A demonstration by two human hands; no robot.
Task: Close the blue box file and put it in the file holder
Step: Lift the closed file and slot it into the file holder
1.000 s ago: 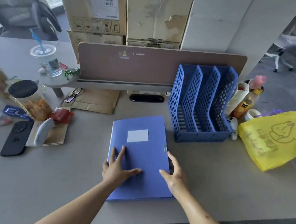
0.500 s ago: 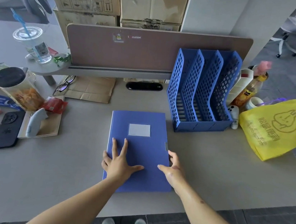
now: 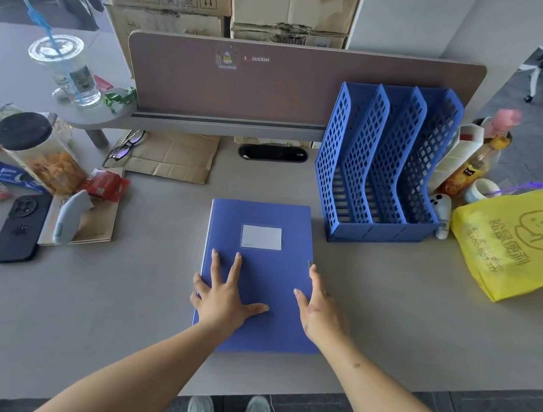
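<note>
Both hands have shifted only slightly on the blue box file (image 3: 256, 273) over the past second, the right sliding up along its latch edge while the view tipped lower toward the person's shoes. Far left of the file, a black phone (image 3: 18, 229) and a snack jar (image 3: 34, 148) sit among clutter on the grey counter (image 3: 112, 306). The left hand (image 3: 223, 298) lies flat on the file's cover, fingers spread wide and pressing down. The file itself lies flat and appears shut at the counter's near middle, its white label (image 3: 261, 237) facing up. The right hand (image 3: 317, 307) rests on the file's right edge, fingers together and extended, thumb on the cover; whether it grips the latch cannot be told. Just right of and behind the file stands the blue file holder (image 3: 386, 165), its three slots empty and open toward the person, with a yellow bag (image 3: 518, 238) beyond it. Closing looks all but done; the next move would call for gripping the file, standing it upright and sliding it into a slot.
</note>
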